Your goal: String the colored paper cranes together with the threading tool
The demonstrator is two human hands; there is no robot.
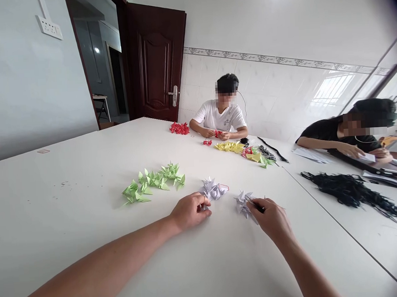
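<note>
My left hand (190,212) is on the table with its fingers curled around a small white folded-paper crane (204,207), partly hidden by the fingers. Just beyond it lies a small pile of white paper cranes (214,189). In my right hand (274,217) is a slim black tool with a thin metal tip (257,205); its exact kind is unclear. That tip reaches over a second cluster of white paper cranes (243,204). To the left of both clusters, light green paper cranes (156,179) lie in a loose row.
Across the table a person in a white shirt (222,118) handles red folded paper near a red pile (179,128). Yellow cranes (230,147) lie nearby. At right, a person in black (334,134) works behind black strands (352,189). A table seam (335,219) runs right.
</note>
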